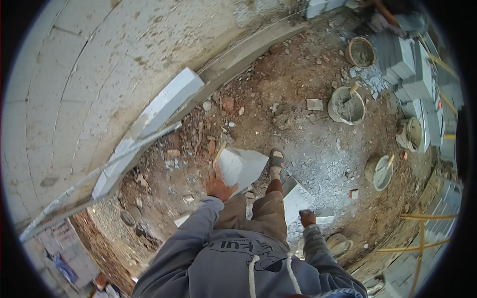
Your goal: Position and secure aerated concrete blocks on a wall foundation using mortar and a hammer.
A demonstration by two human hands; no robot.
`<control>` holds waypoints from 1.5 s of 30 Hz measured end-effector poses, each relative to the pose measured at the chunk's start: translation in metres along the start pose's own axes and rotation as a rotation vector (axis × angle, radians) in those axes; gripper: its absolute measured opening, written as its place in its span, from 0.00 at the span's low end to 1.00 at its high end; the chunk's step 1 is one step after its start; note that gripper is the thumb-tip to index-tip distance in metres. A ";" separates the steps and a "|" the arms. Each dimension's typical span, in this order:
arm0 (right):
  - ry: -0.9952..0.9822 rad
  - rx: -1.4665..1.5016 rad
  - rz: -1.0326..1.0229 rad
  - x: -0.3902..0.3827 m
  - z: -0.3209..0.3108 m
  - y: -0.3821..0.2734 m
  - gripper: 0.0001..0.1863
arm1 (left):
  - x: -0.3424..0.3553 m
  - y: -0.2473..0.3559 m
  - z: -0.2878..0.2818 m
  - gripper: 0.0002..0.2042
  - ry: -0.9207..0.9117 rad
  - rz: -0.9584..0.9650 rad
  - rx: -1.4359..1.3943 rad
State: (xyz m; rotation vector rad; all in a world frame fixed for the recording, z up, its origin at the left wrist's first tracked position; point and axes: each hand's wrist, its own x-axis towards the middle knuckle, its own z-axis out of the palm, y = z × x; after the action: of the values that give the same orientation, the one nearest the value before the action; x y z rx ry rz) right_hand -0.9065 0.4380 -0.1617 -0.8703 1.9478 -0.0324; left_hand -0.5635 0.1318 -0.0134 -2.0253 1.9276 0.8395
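Observation:
A white lightweight block point(241, 166) stands tilted in front of my legs. My left hand point(218, 186) lies against its near left side, fingers stretched and spread. Just beyond those fingertips, a short wooden stick or handle point(219, 153) leans by the block's left edge; its other end is hidden. My right hand point(307, 218) hangs closed at my right side, beside a second white block point(298, 199) on the ground. Whether anything is inside that fist is hidden.
On the left, white blocks point(166, 102) line the foot of a block wall point(114, 59). Mortar buckets point(346, 106) stand on the right, before stacked grey blocks point(420, 74). Another person point(387, 15) is at the far right. Rubble covers the dirt ground point(293, 64).

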 end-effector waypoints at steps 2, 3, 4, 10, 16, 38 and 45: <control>-0.114 -0.136 -0.313 0.053 -0.031 -0.054 0.24 | 0.000 0.022 0.012 0.61 0.052 -0.056 0.106; -0.140 -0.036 -0.100 0.070 -0.046 -0.081 0.22 | 0.004 0.033 0.014 0.61 0.028 -0.083 0.121; -0.127 0.050 -0.094 0.081 -0.065 -0.100 0.21 | 0.004 0.045 0.017 0.61 -0.015 -0.103 0.145; -0.052 0.306 -0.043 0.120 -0.161 -0.120 0.21 | 0.015 0.102 0.006 0.61 -0.133 -0.149 0.165; -0.007 -0.167 0.144 0.140 -0.213 -0.015 0.22 | 0.037 0.105 -0.012 0.60 -0.112 -0.245 0.073; -0.014 -0.108 -0.091 0.279 -0.285 -0.184 0.22 | 0.034 0.055 -0.138 0.62 0.404 -0.476 -0.108; 0.076 -0.088 0.013 0.277 -0.332 -0.192 0.17 | 0.068 -0.003 -0.116 0.62 0.394 -0.624 -0.070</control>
State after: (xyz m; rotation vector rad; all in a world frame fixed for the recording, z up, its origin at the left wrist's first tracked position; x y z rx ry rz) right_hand -1.1362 0.0261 -0.1255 -0.9257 2.0383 0.0291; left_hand -0.5333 0.0138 0.0440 -2.7617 1.2647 0.3736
